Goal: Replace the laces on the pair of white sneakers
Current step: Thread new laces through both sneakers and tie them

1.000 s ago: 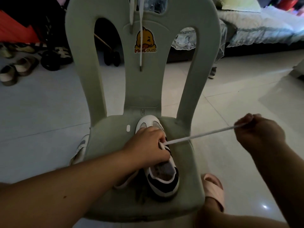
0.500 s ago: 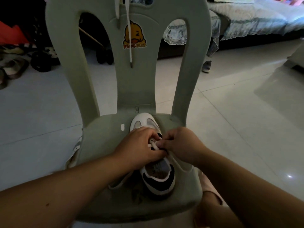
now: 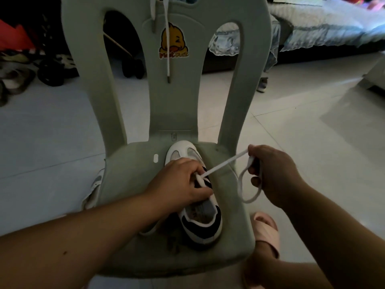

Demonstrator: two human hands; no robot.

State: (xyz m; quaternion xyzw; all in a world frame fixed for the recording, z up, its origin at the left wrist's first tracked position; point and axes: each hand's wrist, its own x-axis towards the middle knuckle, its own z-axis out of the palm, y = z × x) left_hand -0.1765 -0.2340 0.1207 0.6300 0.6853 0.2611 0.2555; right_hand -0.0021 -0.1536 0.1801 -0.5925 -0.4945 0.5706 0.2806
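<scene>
A white sneaker (image 3: 198,222) with a dark heel lies on the seat of a pale green plastic chair (image 3: 129,184), toe toward the backrest. My left hand (image 3: 179,182) presses down on its eyelet area. A white lace (image 3: 224,164) runs taut from the eyelets up and right to my right hand (image 3: 270,174), which pinches it; the slack hangs below that hand in a loop (image 3: 248,195). A second white sneaker (image 3: 94,188) sits on the floor beside the chair's left edge, mostly hidden. Another white lace (image 3: 167,38) hangs over the backrest.
The chair's tall backrest (image 3: 173,90) with a yellow duck sticker rises just behind the shoe. My foot in a pink slipper (image 3: 265,228) is by the seat's right front corner. Shoes (image 3: 12,80) lie at far left, and a bed (image 3: 323,28) at far right.
My right hand went to the eyelets beside the left hand, then drew back out to the right with the lace, now looped below it. The left hand stayed on the sneaker.
</scene>
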